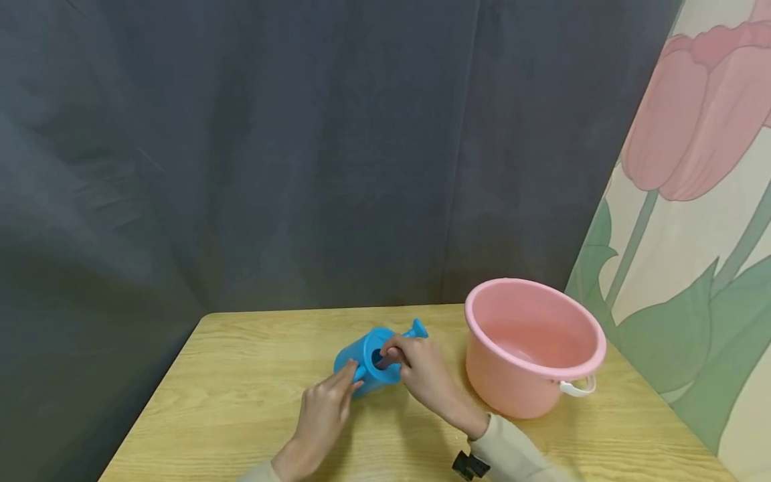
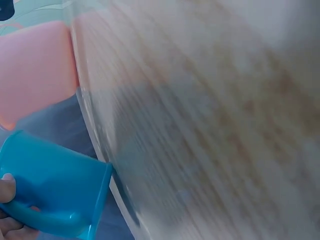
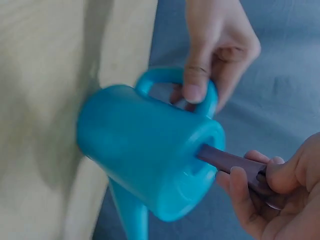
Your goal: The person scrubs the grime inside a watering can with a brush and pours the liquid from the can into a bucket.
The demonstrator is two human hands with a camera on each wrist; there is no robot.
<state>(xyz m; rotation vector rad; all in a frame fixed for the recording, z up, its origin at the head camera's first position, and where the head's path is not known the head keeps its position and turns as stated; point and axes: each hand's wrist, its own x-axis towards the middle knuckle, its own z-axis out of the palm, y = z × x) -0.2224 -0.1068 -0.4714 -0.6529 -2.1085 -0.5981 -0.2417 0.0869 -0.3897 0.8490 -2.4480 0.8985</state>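
A blue watering can (image 1: 358, 353) stands at the table's middle, its spout (image 1: 417, 329) pointing to the far right. My left hand (image 1: 322, 410) grips the can's loop handle (image 3: 161, 76), thumb over the top in the right wrist view. With fingers and thumb, my right hand (image 1: 426, 375) pinches a dark brownish-purple strip-like handle (image 3: 232, 164). The far end of that handle goes into the can's round top opening and is hidden inside, so I cannot tell what tool it is. In the left wrist view the can (image 2: 55, 175) shows its side, its base edge right at the tabletop.
A pink bucket (image 1: 533, 395) with a white handle (image 1: 578, 387) stands to the right, close by my right forearm. Wood-grain table (image 1: 241, 388) lies under everything. Behind hangs a dark curtain (image 1: 337, 154); a wall with painted tulips (image 1: 680, 120) rises at the right.
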